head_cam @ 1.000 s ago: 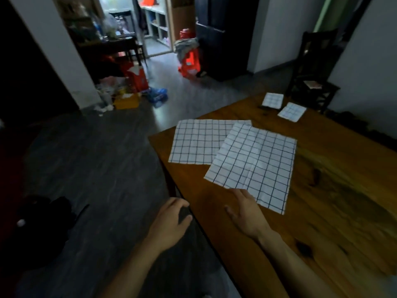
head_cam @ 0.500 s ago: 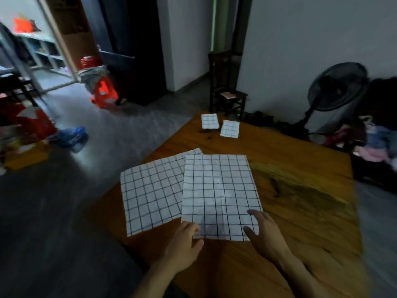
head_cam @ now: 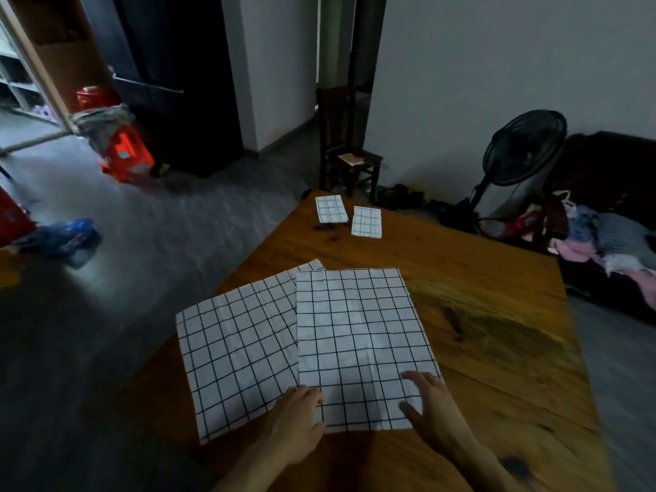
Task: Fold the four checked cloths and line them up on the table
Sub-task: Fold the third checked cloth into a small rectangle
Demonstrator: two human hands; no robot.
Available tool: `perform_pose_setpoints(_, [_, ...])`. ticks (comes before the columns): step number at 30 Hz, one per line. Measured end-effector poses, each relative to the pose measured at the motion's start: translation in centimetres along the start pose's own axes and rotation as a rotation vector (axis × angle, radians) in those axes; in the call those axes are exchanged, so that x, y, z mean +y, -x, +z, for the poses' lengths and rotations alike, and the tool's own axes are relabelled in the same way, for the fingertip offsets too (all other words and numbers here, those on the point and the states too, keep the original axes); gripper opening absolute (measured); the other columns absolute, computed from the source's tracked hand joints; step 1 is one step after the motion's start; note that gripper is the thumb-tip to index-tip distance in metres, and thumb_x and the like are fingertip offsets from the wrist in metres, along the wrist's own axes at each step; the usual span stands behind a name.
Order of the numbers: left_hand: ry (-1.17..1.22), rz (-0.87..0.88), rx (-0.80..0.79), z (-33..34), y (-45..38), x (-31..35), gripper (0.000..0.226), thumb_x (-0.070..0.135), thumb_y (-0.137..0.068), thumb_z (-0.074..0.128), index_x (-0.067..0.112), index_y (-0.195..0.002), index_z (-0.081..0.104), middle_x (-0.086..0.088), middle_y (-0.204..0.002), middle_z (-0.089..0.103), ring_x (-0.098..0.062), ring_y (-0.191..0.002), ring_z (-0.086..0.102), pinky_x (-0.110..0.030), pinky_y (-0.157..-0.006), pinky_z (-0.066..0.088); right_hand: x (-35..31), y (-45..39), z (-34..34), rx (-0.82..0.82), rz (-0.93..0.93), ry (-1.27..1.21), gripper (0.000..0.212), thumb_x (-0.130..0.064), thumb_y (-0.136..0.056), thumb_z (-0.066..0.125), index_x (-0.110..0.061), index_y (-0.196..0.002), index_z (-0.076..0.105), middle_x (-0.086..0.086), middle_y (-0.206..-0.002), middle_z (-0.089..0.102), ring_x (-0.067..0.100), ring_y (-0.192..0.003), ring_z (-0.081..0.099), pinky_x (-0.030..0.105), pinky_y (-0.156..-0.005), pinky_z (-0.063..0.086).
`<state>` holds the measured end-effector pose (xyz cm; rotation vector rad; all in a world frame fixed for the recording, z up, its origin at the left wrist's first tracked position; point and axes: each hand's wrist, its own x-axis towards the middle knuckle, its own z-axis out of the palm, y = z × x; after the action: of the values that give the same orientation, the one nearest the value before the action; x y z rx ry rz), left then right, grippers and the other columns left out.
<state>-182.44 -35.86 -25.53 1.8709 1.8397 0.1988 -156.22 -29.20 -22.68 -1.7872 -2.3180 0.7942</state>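
Note:
Two white checked cloths lie spread flat on the wooden table (head_cam: 479,349). The right cloth (head_cam: 362,335) overlaps the edge of the left cloth (head_cam: 238,353). My left hand (head_cam: 298,420) rests on the near left corner of the right cloth, fingers loosely bent. My right hand (head_cam: 433,410) lies with spread fingers on its near right corner. Two small folded checked cloths sit side by side at the table's far end, the left folded one (head_cam: 332,208) next to the right folded one (head_cam: 366,221).
A dark wooden chair (head_cam: 349,161) stands beyond the far table end. A black floor fan (head_cam: 521,150) and a heap of clothes (head_cam: 603,239) are at the right. A red stool (head_cam: 124,154) and blue bag (head_cam: 64,236) lie on the grey floor, left.
The view swung right and squared up to the table. My left hand came up from beside the table onto the right cloth's near corner; my right hand slid to the other near corner.

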Motion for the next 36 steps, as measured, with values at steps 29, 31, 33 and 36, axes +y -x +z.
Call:
perform_pose_setpoints(29, [-0.298,0.038,-0.097,4.8,-4.1,-1.7,0.019,0.006,-0.081,0.062,0.015,-0.096,0.070,0.000,-0.123,0.059,-0.020,-0.108,0.051,-0.033,-0.082,0.049,4.6,-4.2,7.3,-0.176,-0.084,0.181,0.080,-0.040,-0.081,0.068,-0.029,-0.149,0.027,-0.011,-0.154,0.025,0.013,-0.142,0.022,0.035,-0.117,0.026])
perform_pose_setpoints(31, [-0.249,0.061,-0.044,4.0,-4.2,-1.1,0.018,0.014,-0.088,0.057,0.017,-0.104,0.065,0.004,-0.120,0.053,-0.016,-0.109,0.047,-0.029,-0.088,0.044,4.5,-4.4,7.1,-0.169,-0.085,0.172,0.081,-0.045,-0.080,0.069,-0.030,-0.148,0.029,-0.011,-0.152,0.026,0.013,-0.141,0.023,0.035,-0.116,0.027])
perform_pose_setpoints(33, [-0.155,0.062,0.041,3.0,-4.4,-0.7,0.010,0.022,-0.091,0.053,0.022,-0.100,0.058,0.008,-0.111,0.050,-0.009,-0.102,0.044,-0.024,-0.088,0.042,4.3,-4.3,7.0,-0.154,-0.092,0.162,0.083,-0.049,-0.076,0.072,-0.033,-0.145,0.029,-0.011,-0.151,0.026,0.014,-0.139,0.023,0.035,-0.116,0.026])
perform_pose_setpoints(36, [-0.020,0.032,0.098,0.8,-4.6,-0.4,0.017,0.027,-0.085,0.055,0.034,-0.076,0.041,0.016,-0.090,0.046,-0.002,-0.084,0.042,-0.020,-0.075,0.041,4.0,-4.0,7.3,-0.103,-0.117,0.172,0.083,-0.053,-0.075,0.072,-0.035,-0.144,0.028,-0.009,-0.150,0.028,0.017,-0.139,0.025,0.036,-0.115,0.026])
